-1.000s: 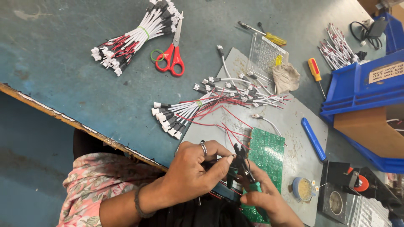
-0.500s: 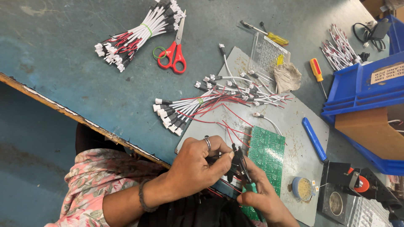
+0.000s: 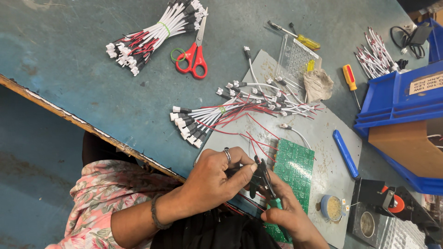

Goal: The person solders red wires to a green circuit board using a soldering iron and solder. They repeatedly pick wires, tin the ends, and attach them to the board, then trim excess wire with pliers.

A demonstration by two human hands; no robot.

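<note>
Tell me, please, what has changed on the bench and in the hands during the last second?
Very little. The left hand and right hand keep working close together at the near edge of the green circuit board, the right hand gripping a small dark tool; only their fingers shift slightly. The red scissors, the wire bundles and the screwdrivers stayed where they were.

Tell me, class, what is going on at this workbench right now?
A person sits at a blue-grey table. The left hand pinches thin wires against a small dark cutter with green handles, gripped by the right hand, just beside a green circuit board. Bundles of white and red connector leads, red scissors and screwdrivers lie farther up the table.
</note>
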